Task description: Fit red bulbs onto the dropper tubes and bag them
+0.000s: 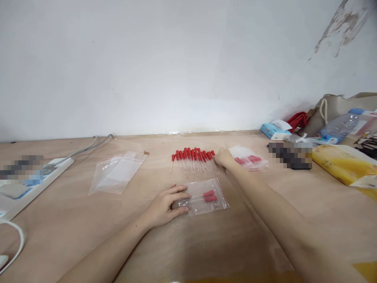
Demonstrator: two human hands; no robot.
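My left hand [167,206] lies on the table with fingers stretched and thumb apart, its fingertips touching the left end of a clear zip bag [196,208]. Two droppers [209,195] with red bulbs are inside that bag, stems pointing left. Behind it, several droppers [193,155] lie side by side in a row, red bulbs away from me and thin clear stems toward me. At the row's right end, my right hand [224,158] is closed, its fingertips down beside the last droppers. What its fingers hold, if anything, is hidden.
Flat clear bags [118,173] lie at left. Right of my right hand is a pile of bags with red bulbs inside [250,160]. Farther right are a blue tissue pack [275,130], a dark blurred object [290,155], a yellow pack [344,163] and a plastic bottle [341,124]. A power strip [38,188] sits far left.
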